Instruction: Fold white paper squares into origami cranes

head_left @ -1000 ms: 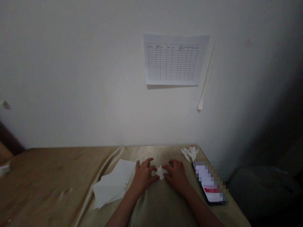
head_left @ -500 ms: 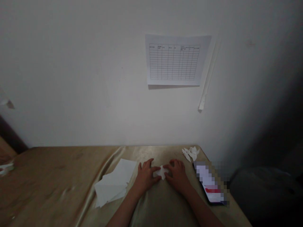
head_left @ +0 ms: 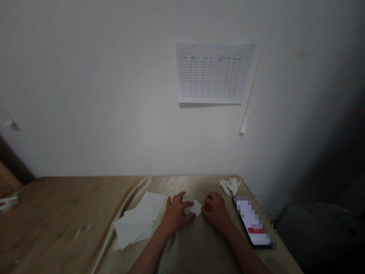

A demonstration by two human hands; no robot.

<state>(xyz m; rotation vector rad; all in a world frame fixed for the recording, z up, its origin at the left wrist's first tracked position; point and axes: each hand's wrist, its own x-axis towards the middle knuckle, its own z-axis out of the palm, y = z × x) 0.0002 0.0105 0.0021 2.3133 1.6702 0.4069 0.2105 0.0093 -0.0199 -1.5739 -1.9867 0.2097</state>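
Note:
A small piece of folded white paper (head_left: 195, 208) lies on the cloth-covered table between my two hands. My left hand (head_left: 177, 213) has its thumb and index finger on the paper's left side, with the other fingers spread on the cloth. At the paper's right corner, my right hand (head_left: 213, 209) pinches with thumb and forefinger while its remaining fingers curl. To the left of my left forearm lies a loose, fanned stack of white paper sheets (head_left: 139, 219).
Small white paper pieces (head_left: 229, 185) form a heap near the table's back right corner. A phone (head_left: 252, 222), partly blurred, lies right of my right hand. Behind the table (head_left: 68, 213) rises a wall with a printed chart (head_left: 213, 76) stuck on it.
My right hand has shifted slightly right, its thumb and forefinger drawn together at the paper's corner. More of the folded paper shows as a wider shape. My left hand stays nearly still.

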